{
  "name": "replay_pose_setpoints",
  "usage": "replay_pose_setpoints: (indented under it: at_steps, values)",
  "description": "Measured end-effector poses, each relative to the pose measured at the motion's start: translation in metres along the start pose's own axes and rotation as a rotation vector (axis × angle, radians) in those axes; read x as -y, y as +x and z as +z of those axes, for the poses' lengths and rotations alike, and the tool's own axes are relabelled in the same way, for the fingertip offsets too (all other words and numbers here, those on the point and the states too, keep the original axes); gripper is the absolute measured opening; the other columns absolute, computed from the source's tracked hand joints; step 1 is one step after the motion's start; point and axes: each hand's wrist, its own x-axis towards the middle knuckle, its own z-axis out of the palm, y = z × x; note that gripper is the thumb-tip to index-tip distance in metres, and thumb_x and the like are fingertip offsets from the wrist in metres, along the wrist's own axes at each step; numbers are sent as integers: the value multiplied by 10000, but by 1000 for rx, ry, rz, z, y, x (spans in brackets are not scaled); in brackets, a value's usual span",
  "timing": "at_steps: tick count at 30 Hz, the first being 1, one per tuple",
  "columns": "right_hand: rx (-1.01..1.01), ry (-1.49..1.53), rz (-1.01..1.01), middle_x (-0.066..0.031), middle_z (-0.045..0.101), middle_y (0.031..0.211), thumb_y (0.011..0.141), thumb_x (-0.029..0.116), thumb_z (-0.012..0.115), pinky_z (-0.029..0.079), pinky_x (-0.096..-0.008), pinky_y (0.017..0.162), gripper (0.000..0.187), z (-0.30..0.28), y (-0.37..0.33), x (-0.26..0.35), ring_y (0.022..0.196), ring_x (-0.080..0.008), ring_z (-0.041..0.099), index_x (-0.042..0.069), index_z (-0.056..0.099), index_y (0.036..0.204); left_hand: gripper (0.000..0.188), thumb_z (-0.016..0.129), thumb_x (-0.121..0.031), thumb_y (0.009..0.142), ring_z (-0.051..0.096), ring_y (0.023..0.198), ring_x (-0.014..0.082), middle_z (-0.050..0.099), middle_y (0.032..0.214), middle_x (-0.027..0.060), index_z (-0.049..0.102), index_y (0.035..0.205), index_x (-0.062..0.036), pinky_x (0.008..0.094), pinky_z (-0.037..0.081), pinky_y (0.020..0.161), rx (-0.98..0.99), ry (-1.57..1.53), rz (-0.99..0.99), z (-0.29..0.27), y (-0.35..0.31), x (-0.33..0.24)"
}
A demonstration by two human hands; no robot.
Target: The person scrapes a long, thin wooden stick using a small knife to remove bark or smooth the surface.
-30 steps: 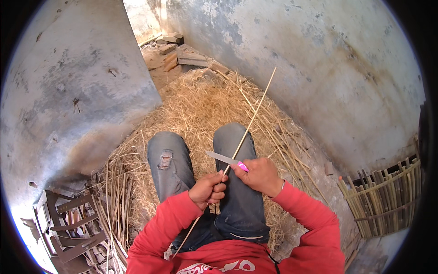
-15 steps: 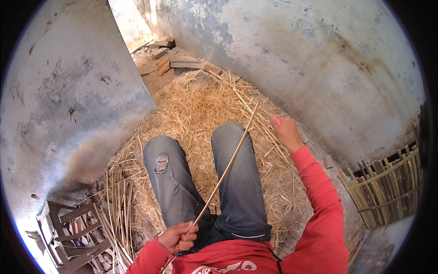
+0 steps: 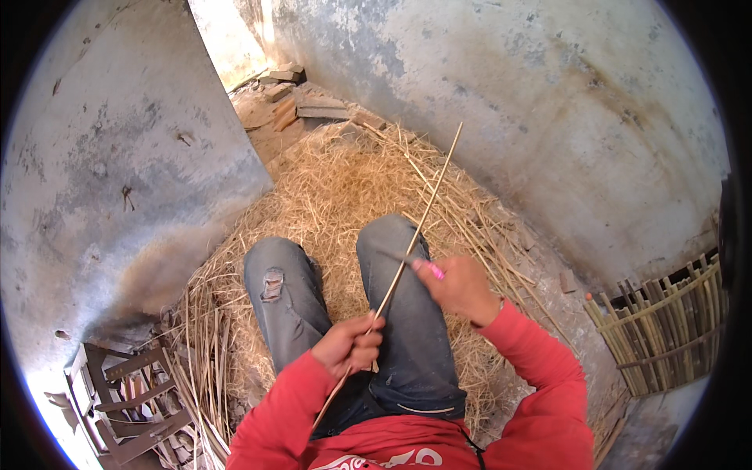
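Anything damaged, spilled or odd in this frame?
Little stands out. The jeans have a ripped hole at the left knee. Straw shavings cover the floor. The left hand grips the cane; the right hand holds a pink-handled knife.

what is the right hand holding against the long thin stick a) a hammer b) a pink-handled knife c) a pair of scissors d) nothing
b: the right hand grips a knife with a pink handle, its blade laid against the long stick that the left hand holds lower down.
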Motion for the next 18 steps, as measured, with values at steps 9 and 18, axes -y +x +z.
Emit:
replay_pose_setpoints:
  at_steps: [9,18]
  values:
    - [2,-106,-185,-198,598,526,964,545,625,498,-492,458,633,21,-22,4,497,-392,640,52,660,569,232,477,-369,1118,218,458,19,307,630,-99,521,1027,-161,217,166,390,-33,158,37,17,34,-10]
    - [-89,-58,-350,-145,554,511,942,580,665,456,-450,416,597,38,-23,-2,452,-353,603,113,568,583,275,470,-418,1117,216,453,27,317,630,-90,510,1022,-163,226,162,395,-82,191,100,16,10,-2]
